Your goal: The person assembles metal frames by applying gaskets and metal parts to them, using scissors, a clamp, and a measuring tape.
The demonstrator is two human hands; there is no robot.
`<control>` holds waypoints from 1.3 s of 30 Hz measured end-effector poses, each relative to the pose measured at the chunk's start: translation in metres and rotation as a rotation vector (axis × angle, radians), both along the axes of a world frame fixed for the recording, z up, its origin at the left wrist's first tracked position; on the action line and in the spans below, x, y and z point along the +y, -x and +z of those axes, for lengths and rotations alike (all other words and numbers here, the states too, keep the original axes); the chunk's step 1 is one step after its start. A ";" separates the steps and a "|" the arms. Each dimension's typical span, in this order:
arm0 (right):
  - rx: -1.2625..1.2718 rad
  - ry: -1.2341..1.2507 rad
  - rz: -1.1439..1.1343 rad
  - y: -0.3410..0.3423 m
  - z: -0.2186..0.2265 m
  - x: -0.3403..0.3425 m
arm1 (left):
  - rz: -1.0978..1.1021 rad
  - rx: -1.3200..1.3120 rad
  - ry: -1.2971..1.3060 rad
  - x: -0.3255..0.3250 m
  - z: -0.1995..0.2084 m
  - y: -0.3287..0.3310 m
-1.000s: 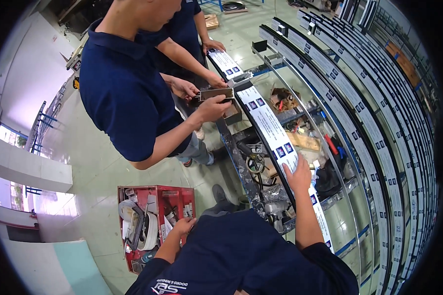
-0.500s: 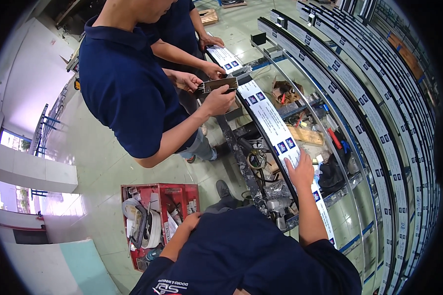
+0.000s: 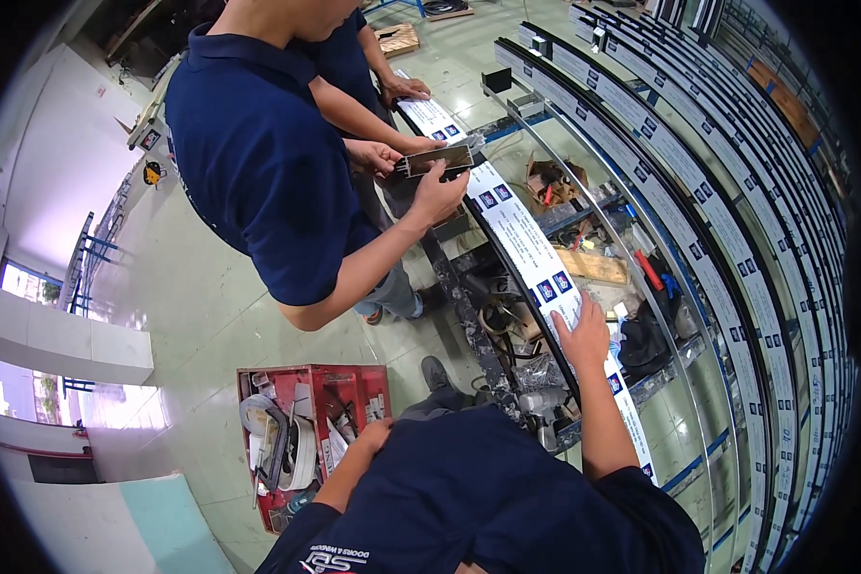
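Note:
My right hand [image 3: 585,337] grips the long profile [image 3: 521,230], which is wrapped in white printed film with a black edge. Its thumb lies on the film and its fingers reach toward the far edge. My left hand [image 3: 377,435] rests low by my waist, away from the profile; its fingers are mostly hidden. Past the far part of the profile, the nearer co-worker's hands [image 3: 438,196] hold a short brown metal piece [image 3: 440,160] with pale prongs at one end. A second co-worker's hand [image 3: 407,88] rests on the profile's far end.
A dark, paint-spattered frame [image 3: 464,292] supports the profile, with tools and scraps beneath, including a wooden block [image 3: 591,266] and a red-handled tool [image 3: 649,271]. Long wrapped profiles [image 3: 737,239] stand in rows at the right. A red tool cart [image 3: 354,378] stands at my left.
The nearer co-worker has shifted slightly right, and the short metal piece has moved right and a little farther away. My hands stay in almost the same places.

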State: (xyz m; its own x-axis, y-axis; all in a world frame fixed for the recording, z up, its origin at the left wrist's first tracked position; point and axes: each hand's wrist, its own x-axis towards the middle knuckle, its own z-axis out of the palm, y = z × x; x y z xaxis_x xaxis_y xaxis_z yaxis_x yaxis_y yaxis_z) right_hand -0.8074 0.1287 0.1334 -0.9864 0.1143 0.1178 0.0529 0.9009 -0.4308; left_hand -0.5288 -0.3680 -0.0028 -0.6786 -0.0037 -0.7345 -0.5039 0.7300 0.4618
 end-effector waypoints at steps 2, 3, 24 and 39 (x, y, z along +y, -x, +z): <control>0.003 0.005 0.000 0.000 0.003 0.000 | -0.006 -0.014 0.010 -0.002 -0.003 0.000; -0.003 0.004 -0.001 -0.001 0.005 -0.001 | -0.022 -0.023 0.033 -0.003 -0.006 -0.001; -0.087 0.104 -0.009 0.004 0.012 0.010 | -0.034 -0.049 0.048 0.003 0.009 0.004; -0.274 0.335 0.105 0.031 0.008 0.049 | -0.029 0.009 0.031 -0.008 -0.012 -0.002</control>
State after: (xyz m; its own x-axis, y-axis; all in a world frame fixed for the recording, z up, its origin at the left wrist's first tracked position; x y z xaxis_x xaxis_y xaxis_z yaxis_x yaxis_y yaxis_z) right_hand -0.8386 0.1780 0.1411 -0.9844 -0.0009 -0.1757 0.1212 0.7206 -0.6827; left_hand -0.5263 -0.3757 -0.0152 -0.6854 -0.0067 -0.7281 -0.4783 0.7581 0.4433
